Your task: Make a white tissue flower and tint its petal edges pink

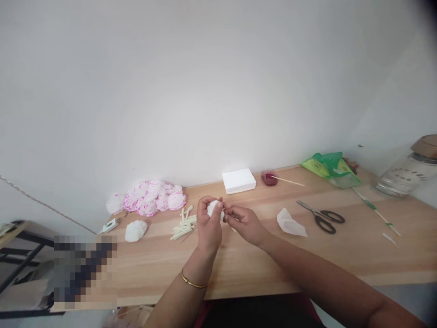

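Observation:
My left hand [209, 224] is wrapped round a small bunched piece of white tissue paper [213, 208], held over the middle of the table. My right hand [244, 223] pinches at the right side of that tissue paper, its fingertips close to my left thumb; what lies between them is partly hidden. Behind my left hand lies a pile of short pale-cream strips [184, 227]. Farther left, a round white bundled tissue [135, 230] rests on the wood. A loose sheet of thin white paper [290, 223] lies right of my right hand.
Pink-edged paper flowers [153, 198] are heaped at the back left. Along the wall stand a white tissue stack [239, 181] and a dish of dark red stuff [269, 178] with a stick. Black-handled scissors [322, 216], a green bag [331, 168] and a glass jar [406, 175] are to the right.

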Available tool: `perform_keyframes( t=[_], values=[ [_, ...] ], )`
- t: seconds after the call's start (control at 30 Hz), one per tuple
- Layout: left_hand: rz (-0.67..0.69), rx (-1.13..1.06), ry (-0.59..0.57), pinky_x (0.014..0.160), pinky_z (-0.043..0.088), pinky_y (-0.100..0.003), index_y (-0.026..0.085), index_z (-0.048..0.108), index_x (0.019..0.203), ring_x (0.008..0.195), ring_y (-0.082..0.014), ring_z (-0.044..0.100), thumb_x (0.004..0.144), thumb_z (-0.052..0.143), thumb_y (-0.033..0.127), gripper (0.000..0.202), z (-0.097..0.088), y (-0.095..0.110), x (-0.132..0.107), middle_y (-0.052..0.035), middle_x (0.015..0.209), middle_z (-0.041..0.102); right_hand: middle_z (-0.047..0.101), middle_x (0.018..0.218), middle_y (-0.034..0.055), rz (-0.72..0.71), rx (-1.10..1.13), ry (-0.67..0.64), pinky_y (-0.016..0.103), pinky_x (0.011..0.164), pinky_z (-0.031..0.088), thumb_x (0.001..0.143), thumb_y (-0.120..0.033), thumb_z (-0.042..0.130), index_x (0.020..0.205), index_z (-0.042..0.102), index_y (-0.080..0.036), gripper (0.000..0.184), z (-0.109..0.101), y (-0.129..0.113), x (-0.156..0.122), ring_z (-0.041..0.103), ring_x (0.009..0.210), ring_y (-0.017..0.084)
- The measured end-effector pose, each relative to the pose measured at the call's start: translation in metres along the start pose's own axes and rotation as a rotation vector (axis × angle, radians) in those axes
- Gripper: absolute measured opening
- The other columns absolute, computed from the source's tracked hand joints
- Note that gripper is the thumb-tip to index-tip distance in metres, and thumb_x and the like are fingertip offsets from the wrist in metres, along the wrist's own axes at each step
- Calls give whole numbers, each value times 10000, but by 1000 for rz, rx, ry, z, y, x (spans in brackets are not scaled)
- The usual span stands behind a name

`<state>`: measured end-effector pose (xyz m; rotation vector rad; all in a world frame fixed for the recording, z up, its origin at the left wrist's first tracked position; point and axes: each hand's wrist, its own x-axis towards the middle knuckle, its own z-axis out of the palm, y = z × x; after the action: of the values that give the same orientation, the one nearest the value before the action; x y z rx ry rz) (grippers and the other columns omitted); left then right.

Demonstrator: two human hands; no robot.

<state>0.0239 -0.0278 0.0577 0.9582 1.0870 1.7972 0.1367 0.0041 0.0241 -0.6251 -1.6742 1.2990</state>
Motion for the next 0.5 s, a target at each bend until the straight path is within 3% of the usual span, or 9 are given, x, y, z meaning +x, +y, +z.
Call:
perform_keyframes(
  t=[0.1, 0.2, 0.27, 0.4, 0.5],
  values=[
    [148, 213, -155, 953, 430, -385, 197, 558, 909, 1070, -228, 610, 748, 690, 245, 214, -5, 8, -1, -35, 787, 673, 492, 642, -40, 191, 405, -63, 237, 581, 342, 825, -371, 621, 701, 566, -179, 236, 2, 1, 1, 422, 589, 93],
    [259, 326, -355, 1029, 370, -440, 201, 577, 932, 1006, -223, 637, 773, 655, 199, 176, -4, 19, -2, -44, 801, 678, 454, 616, -66, 362, 839, -164, 229, 614, 368, 778, -326, 683, 752, 572, -193, 175, 3, 2, 2, 399, 569, 72],
    [290, 335, -430, 1047, 350, -454, 204, 573, 948, 934, -210, 657, 790, 633, 187, 170, -2, 24, -2, -44, 816, 682, 446, 589, -82, 448, 1033, -231, 212, 615, 380, 740, -260, 720, 808, 584, -210, 160, 2, 2, 1, 385, 540, 57],
    [281, 345, -544, 1027, 369, -449, 211, 571, 1015, 968, -222, 645, 809, 622, 209, 212, -2, 33, -2, -63, 846, 682, 503, 591, -83, 539, 1198, -334, 173, 576, 391, 707, -231, 751, 782, 589, -199, 182, 1, 0, -2, 408, 502, 32],
    [221, 333, -608, 978, 415, -424, 214, 558, 1160, 1057, -274, 598, 647, 782, 358, 578, -5, 36, 0, -124, 1078, 643, 642, 817, -12, 498, 1157, -296, 245, 715, 471, 712, -297, 751, 923, 631, -202, 261, 0, -5, -1, 581, 718, 94]
  ],
)
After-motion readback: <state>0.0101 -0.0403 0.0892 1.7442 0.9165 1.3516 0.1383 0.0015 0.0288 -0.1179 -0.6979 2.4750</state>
